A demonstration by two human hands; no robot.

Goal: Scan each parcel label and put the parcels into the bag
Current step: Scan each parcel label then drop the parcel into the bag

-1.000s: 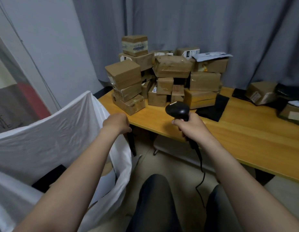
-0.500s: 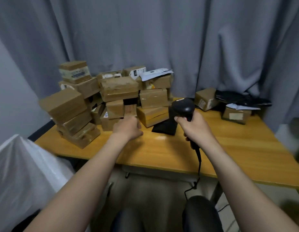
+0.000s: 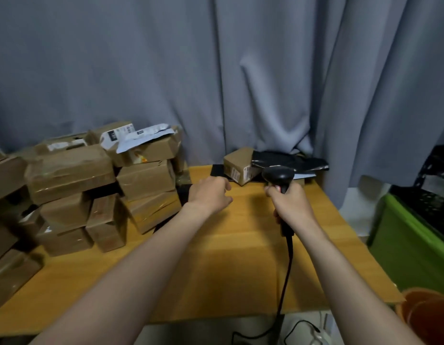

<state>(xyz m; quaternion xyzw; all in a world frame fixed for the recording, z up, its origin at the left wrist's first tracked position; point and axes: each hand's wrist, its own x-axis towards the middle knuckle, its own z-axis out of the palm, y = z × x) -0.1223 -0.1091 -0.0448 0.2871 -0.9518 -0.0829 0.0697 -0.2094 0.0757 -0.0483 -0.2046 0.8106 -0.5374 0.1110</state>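
Small cardboard parcel (image 3: 237, 164) sits alone at the back of the wooden table (image 3: 228, 270), label facing front-right, touching a heap of black poly bags (image 3: 288, 160) behind it. Main parcel stack (image 3: 141, 180) occupies the table's left side, several boxes high.

Left hand (image 3: 208, 195): over the table between stack and lone parcel, fingers loosely curled, holding nothing, near the parcel but apart from it.

Right hand (image 3: 292, 205): wrapped around the grip of a black barcode scanner (image 3: 278, 175), head upright just beside the parcel; cable (image 3: 287, 270) trails off the front edge.

Grey curtain (image 3: 216, 70) behind. Green crate (image 3: 410, 237) at right.
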